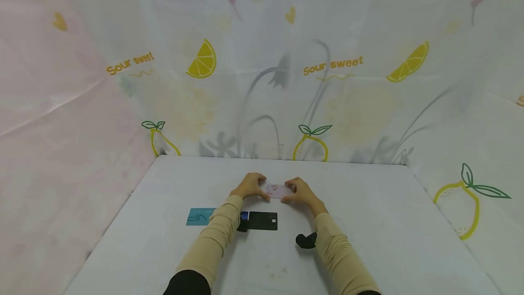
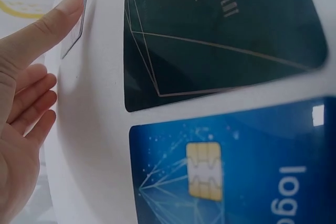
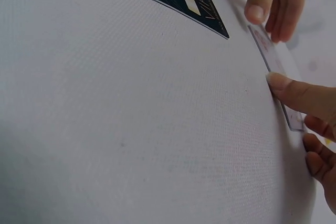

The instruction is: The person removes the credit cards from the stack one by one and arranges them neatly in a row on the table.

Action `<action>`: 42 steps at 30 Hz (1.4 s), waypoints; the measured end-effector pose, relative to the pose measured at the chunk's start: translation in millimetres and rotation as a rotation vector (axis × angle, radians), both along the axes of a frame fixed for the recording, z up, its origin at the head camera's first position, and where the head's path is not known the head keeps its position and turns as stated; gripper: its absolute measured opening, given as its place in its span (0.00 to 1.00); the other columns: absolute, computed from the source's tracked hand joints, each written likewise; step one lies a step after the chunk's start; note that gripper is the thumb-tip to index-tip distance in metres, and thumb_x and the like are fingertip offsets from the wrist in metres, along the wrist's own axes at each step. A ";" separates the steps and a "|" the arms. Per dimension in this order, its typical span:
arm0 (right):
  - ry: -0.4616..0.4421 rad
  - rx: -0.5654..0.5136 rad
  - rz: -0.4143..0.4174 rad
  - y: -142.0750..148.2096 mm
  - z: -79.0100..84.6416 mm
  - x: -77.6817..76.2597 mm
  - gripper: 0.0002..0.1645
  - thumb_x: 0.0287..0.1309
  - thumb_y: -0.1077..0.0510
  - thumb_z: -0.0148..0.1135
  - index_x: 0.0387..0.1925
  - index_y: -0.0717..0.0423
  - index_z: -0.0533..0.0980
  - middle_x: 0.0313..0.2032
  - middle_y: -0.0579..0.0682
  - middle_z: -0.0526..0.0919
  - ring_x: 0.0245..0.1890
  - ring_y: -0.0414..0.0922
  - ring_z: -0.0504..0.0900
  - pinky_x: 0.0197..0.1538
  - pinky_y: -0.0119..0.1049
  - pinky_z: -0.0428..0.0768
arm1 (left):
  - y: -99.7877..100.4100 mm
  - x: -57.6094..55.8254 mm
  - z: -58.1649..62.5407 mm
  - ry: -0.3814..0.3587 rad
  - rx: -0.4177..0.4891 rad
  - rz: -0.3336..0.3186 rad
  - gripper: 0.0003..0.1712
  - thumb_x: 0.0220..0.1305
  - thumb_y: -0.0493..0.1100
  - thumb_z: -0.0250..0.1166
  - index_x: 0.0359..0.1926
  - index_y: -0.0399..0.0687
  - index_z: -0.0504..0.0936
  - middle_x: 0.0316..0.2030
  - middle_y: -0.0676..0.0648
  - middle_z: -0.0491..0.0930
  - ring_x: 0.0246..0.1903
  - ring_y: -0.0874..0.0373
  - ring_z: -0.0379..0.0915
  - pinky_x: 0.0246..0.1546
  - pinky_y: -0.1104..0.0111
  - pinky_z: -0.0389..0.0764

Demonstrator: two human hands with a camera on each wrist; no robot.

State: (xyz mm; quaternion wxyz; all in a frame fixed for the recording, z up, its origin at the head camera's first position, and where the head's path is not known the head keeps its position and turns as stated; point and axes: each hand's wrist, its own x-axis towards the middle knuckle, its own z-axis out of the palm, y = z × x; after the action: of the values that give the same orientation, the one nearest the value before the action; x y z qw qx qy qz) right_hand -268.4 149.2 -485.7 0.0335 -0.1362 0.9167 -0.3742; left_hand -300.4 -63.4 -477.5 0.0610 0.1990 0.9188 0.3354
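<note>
A pale pink card with small reddish marks is between the two hands, over the far part of the white table. My right hand pinches it, the thumb on its near long edge and fingers behind it. At its other end is my left hand, fingers spread and thumb beside the card's corner; whether the thumb touches it I cannot tell. Nearer lies a dark green card with a chip. Next to that is a blue card with a gold chip, mostly hidden by the left sleeve in the head view.
A teal card lies left of the left forearm, partly covered by the sleeve. Black wrist devices, one by the right sleeve, hang near the tabletop. A lemon-print cloth surrounds the table's back and sides.
</note>
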 end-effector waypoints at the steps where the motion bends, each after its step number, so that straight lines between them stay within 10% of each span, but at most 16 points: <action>1: -0.008 0.002 -0.004 -0.1 0.0 -0.3 0.34 0.38 0.59 0.77 0.50 0.68 0.76 0.41 0.55 0.74 0.39 0.49 0.73 0.44 0.43 0.74 | 0.3 0.1 -0.1 -0.004 -0.003 0.000 0.41 0.31 0.43 0.82 0.51 0.31 0.78 0.50 0.38 0.78 0.53 0.45 0.72 0.57 0.58 0.70; 33: -0.029 0.055 0.026 -2.1 5.1 -4.4 0.27 0.42 0.60 0.76 0.45 0.68 0.77 0.39 0.56 0.76 0.37 0.48 0.73 0.43 0.41 0.74 | 1.6 1.7 -3.2 0.044 -0.017 -0.077 0.30 0.37 0.39 0.79 0.46 0.35 0.82 0.46 0.40 0.81 0.51 0.45 0.73 0.56 0.56 0.70; 42: 0.182 0.012 0.158 32.5 -111.9 -84.1 0.34 0.37 0.40 0.76 0.44 0.56 0.78 0.32 0.50 0.69 0.31 0.44 0.65 0.32 0.35 0.65 | 5.1 2.8 -1.1 0.054 -0.028 -0.076 0.31 0.38 0.37 0.79 0.47 0.34 0.81 0.49 0.39 0.80 0.53 0.44 0.72 0.57 0.56 0.69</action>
State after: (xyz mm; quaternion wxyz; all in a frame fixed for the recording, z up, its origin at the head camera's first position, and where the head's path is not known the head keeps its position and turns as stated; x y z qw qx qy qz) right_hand -352.5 181.7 -597.6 -0.0195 -0.2413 0.9045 -0.3510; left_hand -297.6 -58.3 -478.6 0.0514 0.2418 0.9165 0.3144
